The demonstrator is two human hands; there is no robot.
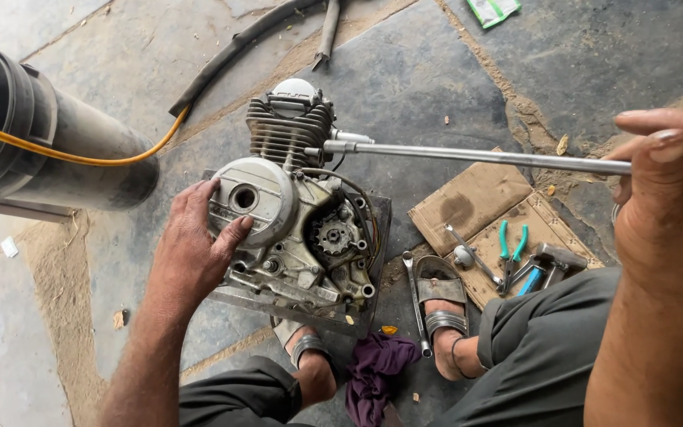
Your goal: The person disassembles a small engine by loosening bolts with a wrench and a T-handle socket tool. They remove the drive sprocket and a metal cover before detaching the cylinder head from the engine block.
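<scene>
Figure: seated work on a small engine (pixel 298 221), viewed from my head camera. My left hand (pixel 191 253) lies flat on the round side cover (pixel 250 202), fingers spread and pressing, clasping nothing. My right hand (pixel 662 205) is closed round the near end of a long steel bar (pixel 476 156). The bar's long axis runs almost level from that fist leftward to the engine's upper right, beside the finned cylinder (pixel 288 130), where its far end meets a fitting. The engine therefore lies left of my right fingers and directly under my left. Pliers (pixel 511 245) and a spanner (pixel 415 300) rest near my sandalled feet.
</scene>
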